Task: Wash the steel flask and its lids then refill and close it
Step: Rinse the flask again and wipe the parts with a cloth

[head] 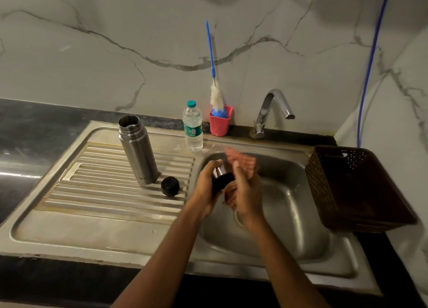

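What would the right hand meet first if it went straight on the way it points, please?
Probably the lid gripped by the left hand, with only the pink cloth between; blur hides depth.

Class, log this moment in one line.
step: lid wash; left hand: holds lid; right hand: holds cloth; flask: open, on drainer; stopper: beside flask

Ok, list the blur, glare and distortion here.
Head view: motion blur smears the pink checked cloth, the steel-and-black lid, the left hand and right hand; the upright steel flask is sharp; glare streaks the dark counter at left; wide-angle distortion bows the steel sink's edges.
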